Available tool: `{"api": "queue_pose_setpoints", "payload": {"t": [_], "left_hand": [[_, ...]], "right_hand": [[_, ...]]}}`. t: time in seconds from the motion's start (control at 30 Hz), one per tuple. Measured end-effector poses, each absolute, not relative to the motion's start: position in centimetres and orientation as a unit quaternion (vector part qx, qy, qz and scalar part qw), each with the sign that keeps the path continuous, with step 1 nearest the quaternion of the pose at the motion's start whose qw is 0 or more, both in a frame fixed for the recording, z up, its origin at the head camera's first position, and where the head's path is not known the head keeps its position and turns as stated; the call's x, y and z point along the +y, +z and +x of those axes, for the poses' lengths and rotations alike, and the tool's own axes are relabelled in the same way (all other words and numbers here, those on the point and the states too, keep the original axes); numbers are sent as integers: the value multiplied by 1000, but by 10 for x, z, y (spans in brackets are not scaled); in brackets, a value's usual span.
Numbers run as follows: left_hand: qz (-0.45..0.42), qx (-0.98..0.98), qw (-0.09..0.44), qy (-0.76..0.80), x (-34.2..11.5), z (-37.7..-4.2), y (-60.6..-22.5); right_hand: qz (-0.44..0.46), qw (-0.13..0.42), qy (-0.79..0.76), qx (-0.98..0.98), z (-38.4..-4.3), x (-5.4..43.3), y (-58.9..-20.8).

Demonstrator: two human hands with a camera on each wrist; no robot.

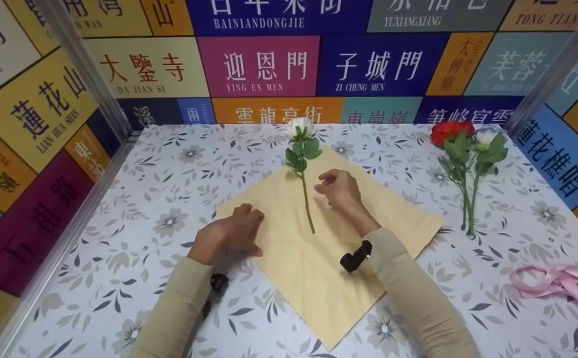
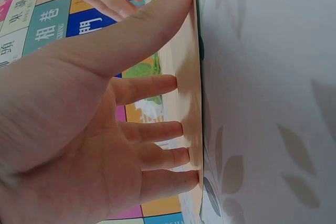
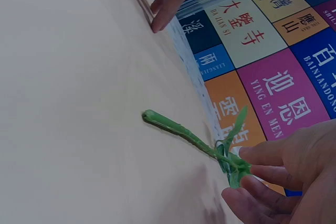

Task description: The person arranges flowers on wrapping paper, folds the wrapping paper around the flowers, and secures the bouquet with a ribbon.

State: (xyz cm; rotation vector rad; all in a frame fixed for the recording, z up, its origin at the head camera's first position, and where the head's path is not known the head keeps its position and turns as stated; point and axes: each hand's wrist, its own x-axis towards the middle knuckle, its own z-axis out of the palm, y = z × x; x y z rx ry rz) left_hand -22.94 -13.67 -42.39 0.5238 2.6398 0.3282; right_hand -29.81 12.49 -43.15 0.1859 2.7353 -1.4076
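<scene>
A sheet of tan wrapping paper (image 1: 329, 278) lies cornerwise on the table, and a single white rose (image 1: 301, 149) with a green stem rests on its upper part. My left hand (image 1: 229, 231) is at the paper's left edge; in the left wrist view the straight fingertips of this left hand (image 2: 105, 135) touch the sheet. Just right of the stem hovers my right hand (image 1: 341, 191), its fingers loosely bent. In the right wrist view nothing is gripped by the right hand (image 3: 283, 171), whose fingertips are close to the leaves (image 3: 233, 163).
A red rose (image 1: 450, 133) and a pale white-violet rose (image 1: 488, 136) lie side by side at the back right. Pink ribbon (image 1: 562, 283) is heaped at the right edge. Colourful sign-printed panels (image 1: 264, 64) stand behind and beside the floral-patterned table (image 1: 169, 298).
</scene>
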Motion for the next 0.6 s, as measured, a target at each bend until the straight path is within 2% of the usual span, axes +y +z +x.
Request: {"api": "queue_pose_setpoints", "payload": {"t": [0.47,0.6], "left_hand": [[203,948,209,126,-140,-230,-426],[212,948,204,123,-139,-230,-425]], "right_hand": [[74,0,-438,896,-295,179,-421],[90,-25,-431,898,-294,196,-417]]}}
